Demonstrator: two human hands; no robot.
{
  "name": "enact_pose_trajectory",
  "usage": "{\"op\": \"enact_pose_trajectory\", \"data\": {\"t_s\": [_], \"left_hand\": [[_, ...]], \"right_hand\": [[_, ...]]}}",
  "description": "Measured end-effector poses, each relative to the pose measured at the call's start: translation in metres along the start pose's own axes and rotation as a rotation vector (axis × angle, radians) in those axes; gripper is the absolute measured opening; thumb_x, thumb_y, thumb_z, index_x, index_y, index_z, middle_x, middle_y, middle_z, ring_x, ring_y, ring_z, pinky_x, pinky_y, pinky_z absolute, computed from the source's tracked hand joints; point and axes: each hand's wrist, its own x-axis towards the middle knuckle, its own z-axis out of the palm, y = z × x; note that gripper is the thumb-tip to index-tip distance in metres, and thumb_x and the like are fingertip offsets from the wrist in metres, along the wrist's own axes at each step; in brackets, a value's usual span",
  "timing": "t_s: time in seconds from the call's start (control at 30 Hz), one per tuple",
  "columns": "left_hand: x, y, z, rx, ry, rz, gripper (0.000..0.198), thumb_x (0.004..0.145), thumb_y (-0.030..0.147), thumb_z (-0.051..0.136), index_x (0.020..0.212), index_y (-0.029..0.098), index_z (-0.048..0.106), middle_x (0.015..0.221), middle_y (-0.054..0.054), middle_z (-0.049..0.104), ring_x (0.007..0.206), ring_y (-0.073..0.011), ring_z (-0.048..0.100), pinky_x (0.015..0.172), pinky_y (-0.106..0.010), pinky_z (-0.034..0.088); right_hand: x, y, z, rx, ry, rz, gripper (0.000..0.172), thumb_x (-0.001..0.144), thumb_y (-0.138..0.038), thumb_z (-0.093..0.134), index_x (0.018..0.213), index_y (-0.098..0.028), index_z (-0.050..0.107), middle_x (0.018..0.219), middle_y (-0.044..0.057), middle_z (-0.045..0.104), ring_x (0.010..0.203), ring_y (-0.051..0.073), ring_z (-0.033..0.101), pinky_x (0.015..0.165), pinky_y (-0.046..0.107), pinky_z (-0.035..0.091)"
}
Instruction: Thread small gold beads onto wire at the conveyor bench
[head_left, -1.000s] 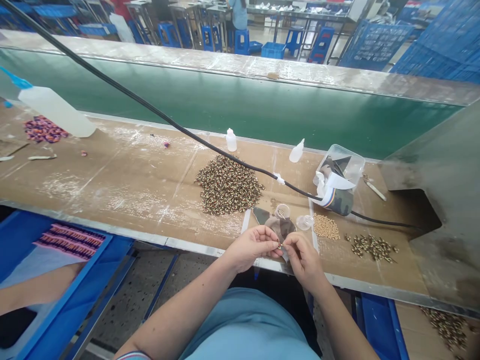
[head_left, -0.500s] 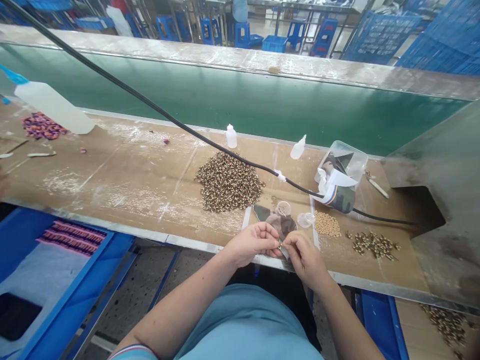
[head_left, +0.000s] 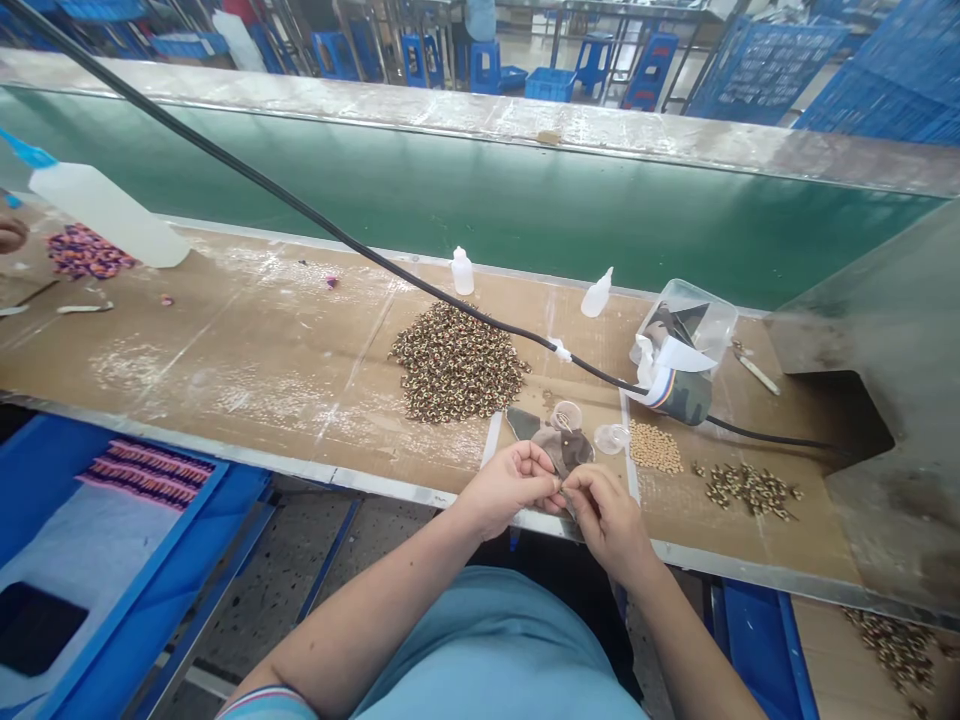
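My left hand [head_left: 517,488] and my right hand [head_left: 606,515] meet at the table's near edge, fingertips pinched together. Whatever small piece lies between them is too small and covered to name. Just beyond my fingers lies a camouflage cloth [head_left: 566,445] with a small clear round dish [head_left: 567,416] on it. A clear lid-like disc [head_left: 611,438] and a patch of small tan beads [head_left: 654,447] are to the right of it. Farther right is a small heap of dark-and-gold pieces [head_left: 750,490]. A much larger heap of similar pieces [head_left: 457,365] sits beyond my left hand.
A black cable [head_left: 330,232] crosses above the table. Two small white bottles [head_left: 463,273] stand near the green wall, one tilted. A clear box [head_left: 712,310] and a camouflage roll [head_left: 686,395] are at right. Another person's hand [head_left: 12,234] shows at far left.
My hands stay together in nearly the same spot; the small coloured bit seen between the fingertips is now mostly covered. The other person's hand has come into clearer view at far left.
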Motion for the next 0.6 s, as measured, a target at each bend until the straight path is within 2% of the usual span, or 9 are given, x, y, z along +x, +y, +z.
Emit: {"op": "enact_pose_trajectory", "data": {"t_s": [0.13, 0.27, 0.33, 0.43, 0.6], "left_hand": [[0.000, -0.001, 0.002, 0.008, 0.010, 0.029, 0.033, 0.057, 0.017, 0.078, 0.074, 0.015, 0.049, 0.053, 0.002, 0.064, 0.052, -0.0111, 0.064, 0.055, -0.021, 0.050], [-0.001, -0.004, -0.001, 0.018, -0.003, 0.067, 0.035, 0.057, 0.023, 0.080, 0.073, 0.015, 0.050, 0.054, 0.002, 0.063, 0.054, -0.0124, 0.066, 0.057, -0.023, 0.051], [-0.003, -0.006, -0.005, 0.015, -0.010, 0.083, 0.036, 0.057, 0.027, 0.081, 0.072, 0.014, 0.051, 0.057, 0.001, 0.065, 0.058, -0.0134, 0.067, 0.060, -0.024, 0.052], [-0.005, -0.007, -0.010, -0.015, -0.007, 0.112, 0.037, 0.057, 0.031, 0.082, 0.073, 0.014, 0.054, 0.061, 0.000, 0.065, 0.062, -0.0144, 0.068, 0.063, -0.025, 0.053], [-0.007, -0.008, -0.011, -0.074, 0.037, 0.170, 0.037, 0.055, 0.032, 0.083, 0.073, 0.014, 0.056, 0.063, 0.002, 0.064, 0.063, -0.0137, 0.067, 0.066, -0.025, 0.052]], "right_hand": [[0.002, 0.001, 0.001, 0.025, 0.017, 0.045, 0.011, 0.091, -0.020, 0.044, 0.083, -0.021, 0.052, 0.078, 0.002, 0.058, 0.073, 0.013, 0.057, 0.063, 0.024, 0.048], [0.001, 0.001, 0.000, 0.019, 0.087, 0.129, 0.012, 0.091, -0.025, 0.045, 0.085, -0.021, 0.055, 0.076, 0.002, 0.059, 0.059, 0.011, 0.055, 0.052, 0.022, 0.047], [0.001, 0.001, -0.002, -0.047, 0.123, 0.143, 0.013, 0.090, -0.027, 0.046, 0.087, -0.021, 0.057, 0.078, 0.002, 0.060, 0.060, 0.011, 0.056, 0.054, 0.023, 0.047], [0.003, 0.002, -0.005, -0.188, 0.110, 0.116, 0.015, 0.090, -0.027, 0.047, 0.085, -0.021, 0.059, 0.079, 0.003, 0.063, 0.067, 0.013, 0.060, 0.060, 0.023, 0.047], [0.006, 0.002, -0.009, -0.374, 0.060, 0.047, 0.019, 0.091, -0.027, 0.046, 0.083, -0.021, 0.062, 0.077, 0.001, 0.065, 0.063, 0.010, 0.060, 0.055, 0.021, 0.041]]}}
